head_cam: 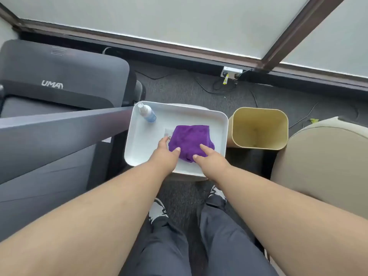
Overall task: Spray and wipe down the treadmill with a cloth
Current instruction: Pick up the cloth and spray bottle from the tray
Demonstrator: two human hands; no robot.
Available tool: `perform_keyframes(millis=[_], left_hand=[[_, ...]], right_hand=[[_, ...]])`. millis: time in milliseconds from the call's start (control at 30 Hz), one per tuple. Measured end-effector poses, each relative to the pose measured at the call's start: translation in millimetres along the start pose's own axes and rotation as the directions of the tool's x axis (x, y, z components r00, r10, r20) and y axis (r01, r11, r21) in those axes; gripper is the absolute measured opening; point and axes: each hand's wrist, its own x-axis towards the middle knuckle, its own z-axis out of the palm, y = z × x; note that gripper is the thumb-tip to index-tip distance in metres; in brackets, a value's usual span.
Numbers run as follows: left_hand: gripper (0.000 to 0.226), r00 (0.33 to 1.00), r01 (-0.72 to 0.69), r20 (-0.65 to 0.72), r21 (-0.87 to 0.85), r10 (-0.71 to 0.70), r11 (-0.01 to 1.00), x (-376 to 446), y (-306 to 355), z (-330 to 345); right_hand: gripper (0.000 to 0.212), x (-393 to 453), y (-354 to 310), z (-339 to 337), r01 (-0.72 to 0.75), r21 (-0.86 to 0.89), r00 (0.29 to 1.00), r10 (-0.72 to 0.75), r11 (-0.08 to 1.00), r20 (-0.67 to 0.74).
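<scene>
Both hands are down in the white tray (199, 114) and touch the purple cloth (189, 139) from two sides. On the left hand (165, 154) the thumb lies on the cloth edge and the other fingers go down beside it; whether they pinch it, I cannot tell. On the right hand (209, 157) the fingers curl onto the near corner of the cloth and seem to grip it. A spray bottle (147, 112) lies tilted in the far left corner of the tray. Left of the tray stands the dark treadmill (59, 76). Just right of the tray stands a beige bin (258, 128), and near it a tan seat (322, 166).
</scene>
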Motion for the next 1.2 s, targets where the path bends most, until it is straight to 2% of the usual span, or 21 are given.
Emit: perform_keyframes(millis=[67, 133, 233, 300, 367, 433, 467, 533, 567, 633, 700, 733, 800, 900, 933, 967, 1033, 1067, 1133, 1200], left_hand=[[0.070, 0.998, 0.056, -0.009, -0.135, -0.058, 0.989, 21, 4, 12], [0.066, 0.995, 0.091, -0.010, -0.194, -0.094, 0.977, 32, 6, 22], [0.039, 0.991, 0.099, -0.060, -0.300, -0.123, 0.949, 39, 3, 31], [0.023, 0.990, 0.093, -0.056, -0.445, -0.132, 0.891, 35, 4, 31], [0.021, 0.989, 0.082, -0.059, -0.549, -0.137, 0.831, 25, 7, 31], [0.023, 0.989, 0.070, -0.050, -0.670, -0.139, 0.739, 9, 14, 30], [0.024, 0.991, 0.072, -0.022, -0.749, -0.134, 0.659, 1, 18, 28], [0.024, 0.992, 0.095, 0.046, -0.878, -0.115, 0.470, -15, 27, 23], [0.024, 0.992, 0.111, 0.075, -0.913, -0.105, 0.393, -24, 32, 18], [0.025, 0.987, 0.156, 0.134, -0.944, -0.093, 0.292, -41, 39, 11], [0.026, 0.976, 0.216, 0.202, -0.947, -0.082, 0.240, -60, 43, 8], [0.027, 0.970, 0.242, 0.231, -0.944, -0.074, 0.226, -69, 45, 7], [0.028, 0.963, 0.270, 0.262, -0.939, -0.064, 0.214, -84, 46, 7], [0.027, 0.960, 0.276, 0.275, -0.921, -0.044, 0.274, -97, 42, 2], [0.025, 0.959, 0.276, 0.281, -0.896, -0.039, 0.348, -99, 40, 0], [0.023, 0.958, 0.269, 0.283, -0.843, -0.041, 0.467, -100, 37, -1], [0.020, 0.972, 0.173, 0.234, -0.608, -0.033, 0.775, -97, 31, -3], [0.019, 0.983, 0.083, 0.185, -0.454, 0.003, 0.887, -94, 27, -6], [0.026, 0.990, -0.067, 0.106, -0.190, 0.089, 0.979, -87, 18, -15], [0.038, 0.996, -0.094, -0.017, -0.061, 0.093, 0.994, -78, 8, -31]], right_hand=[[0.066, 15, 6, 6, -0.067, 0.115, 0.998, 0.066, 0.991, 0.012], [0.069, 22, 11, 14, -0.081, 0.131, 0.997, 0.078, 0.988, 0.023], [0.073, 27, 10, 23, -0.099, 0.120, 0.995, 0.098, 0.988, 0.015], [0.073, 26, 4, 22, -0.117, 0.100, 0.993, 0.117, 0.988, 0.005], [0.069, 18, -2, 20, -0.128, 0.113, 0.990, 0.133, 0.985, -0.041], [0.063, 2, -10, 19, -0.108, 0.203, 0.980, 0.138, 0.973, -0.142], [0.060, -6, -13, 19, -0.092, 0.282, 0.968, 0.153, 0.955, -0.202], [0.059, -24, -20, 22, -0.086, 0.516, 0.937, 0.246, 0.852, -0.250], [0.062, -32, -24, 24, -0.099, 0.644, 0.931, 0.300, 0.759, -0.210], [0.075, -45, -37, 27, -0.112, 0.843, 0.942, 0.326, 0.526, -0.077], [0.100, -52, -52, 25, -0.069, 0.932, 0.944, 0.325, 0.355, -0.054], [0.116, -52, -59, 21, -0.052, 0.949, 0.931, 0.360, 0.312, -0.068], [0.137, -50, -64, 13, -0.056, 0.945, 0.894, 0.438, 0.322, -0.096], [0.136, -47, -60, 11, -0.059, 0.883, 0.893, 0.419, 0.465, -0.162], [0.128, -48, -58, 11, -0.035, 0.854, 0.905, 0.379, 0.519, -0.193], [0.119, -49, -56, 11, -0.004, 0.813, 0.916, 0.329, 0.582, -0.230], [0.100, -50, -51, 9, 0.074, 0.701, 0.934, 0.198, 0.709, -0.299], [0.093, -50, -50, 8, 0.109, 0.641, 0.938, 0.135, 0.760, -0.319], [0.086, -47, -48, 6, 0.156, 0.544, 0.938, 0.049, 0.824, -0.344], [0.079, -44, -47, 3, 0.180, 0.468, 0.927, 0.009, 0.865, -0.374]])
